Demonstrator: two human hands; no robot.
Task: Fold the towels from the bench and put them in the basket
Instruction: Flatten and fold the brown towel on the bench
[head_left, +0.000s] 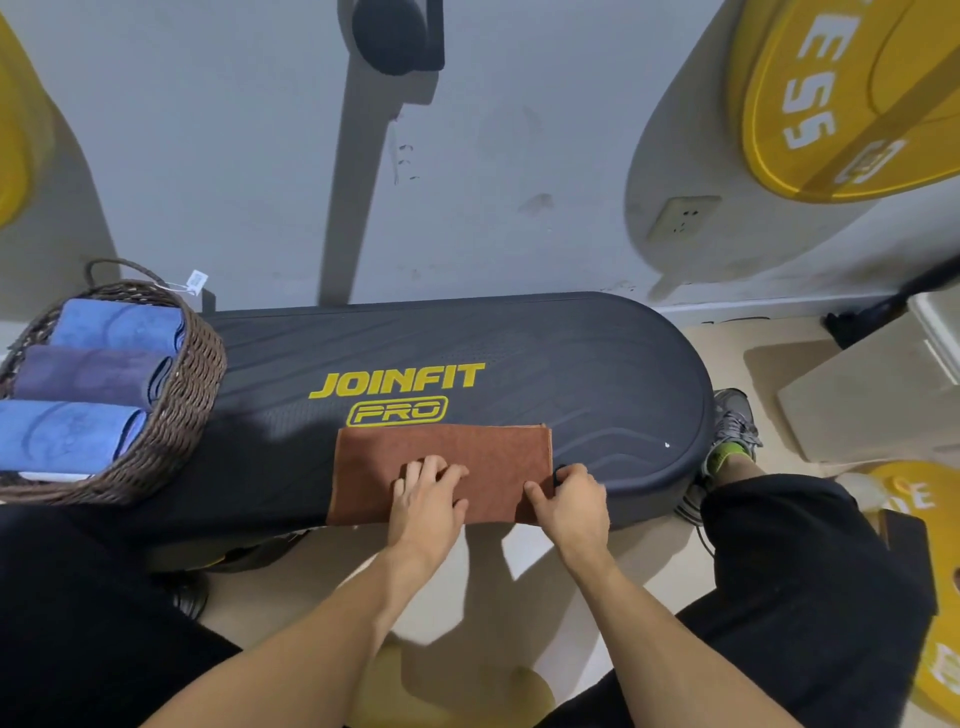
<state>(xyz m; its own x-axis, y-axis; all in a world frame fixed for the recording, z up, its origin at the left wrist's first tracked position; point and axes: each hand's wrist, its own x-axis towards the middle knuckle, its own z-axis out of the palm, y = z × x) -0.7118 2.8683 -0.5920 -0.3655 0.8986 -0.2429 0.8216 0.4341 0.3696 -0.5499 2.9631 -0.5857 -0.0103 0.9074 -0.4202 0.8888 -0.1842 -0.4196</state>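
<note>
Towel (457, 457) lies lengthwise along bench (571, 364), folded flat.

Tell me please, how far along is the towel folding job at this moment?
Done: three rolled towels, two blue and one purple, already lie in the wicker basket. In hand: a brown towel, folded into a strip, lies on the bench; the left hand presses on it and the right hand pinches its right end. Left: finish this towel and put it in the basket. No other loose towels are visible.
</note>
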